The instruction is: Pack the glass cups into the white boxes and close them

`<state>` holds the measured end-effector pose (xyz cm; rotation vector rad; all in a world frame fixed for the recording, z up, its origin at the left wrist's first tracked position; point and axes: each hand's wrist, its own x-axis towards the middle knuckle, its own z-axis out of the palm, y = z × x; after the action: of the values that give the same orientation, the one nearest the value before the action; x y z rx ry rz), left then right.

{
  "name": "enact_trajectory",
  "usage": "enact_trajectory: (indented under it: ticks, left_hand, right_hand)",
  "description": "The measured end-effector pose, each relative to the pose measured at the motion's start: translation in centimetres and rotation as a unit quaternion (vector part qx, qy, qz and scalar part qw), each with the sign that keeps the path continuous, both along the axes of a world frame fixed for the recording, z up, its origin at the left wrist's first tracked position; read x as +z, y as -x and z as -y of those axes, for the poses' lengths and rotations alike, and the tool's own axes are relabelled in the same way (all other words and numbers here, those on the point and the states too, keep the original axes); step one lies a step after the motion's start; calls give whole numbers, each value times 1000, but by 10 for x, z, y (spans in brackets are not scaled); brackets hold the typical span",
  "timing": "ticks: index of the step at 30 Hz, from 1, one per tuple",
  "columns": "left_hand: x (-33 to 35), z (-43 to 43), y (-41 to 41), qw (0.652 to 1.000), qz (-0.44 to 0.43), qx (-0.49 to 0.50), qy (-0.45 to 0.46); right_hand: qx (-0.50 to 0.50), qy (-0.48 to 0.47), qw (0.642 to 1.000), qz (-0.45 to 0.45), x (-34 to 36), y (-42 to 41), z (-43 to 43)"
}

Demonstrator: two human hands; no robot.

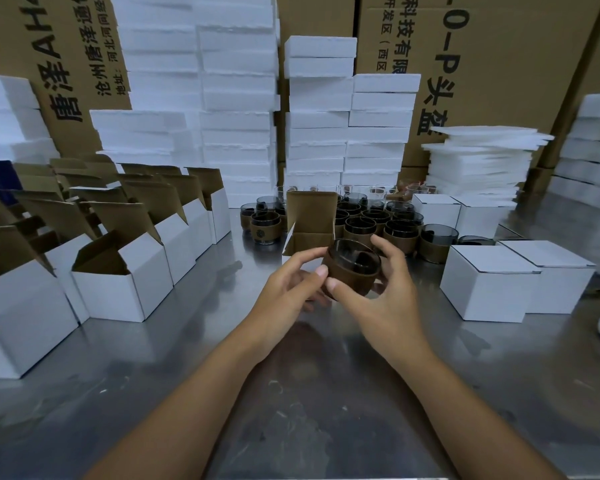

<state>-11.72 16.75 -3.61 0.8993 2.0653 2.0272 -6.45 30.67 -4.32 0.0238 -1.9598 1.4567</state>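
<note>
Left hand and right hand together pinch one glass cup (brown sleeve) at frame centre, just in front of one open white box. Four closed boxes sit right; cartons behind read "头盔".
</note>
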Motion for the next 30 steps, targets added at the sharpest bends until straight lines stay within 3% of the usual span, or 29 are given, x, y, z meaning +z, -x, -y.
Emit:
enact_trajectory:
  ticks: [9,17,23,30]
  left_hand:
    - [-2,-1,2,999,1,24,37]
    - [2,-1,-4,999,33,0,19]
    - [0,-2,-3,999,50,-12,12]
    - [0,-2,-3,999,51,3,-6]
  right_hand:
    - [55,133,987,70,4,5,-2]
    - [131,162,969,130,11,-1,3]
    - [165,174,963,124,13,-3,4]
    - [101,177,974,99,11,-1,3]
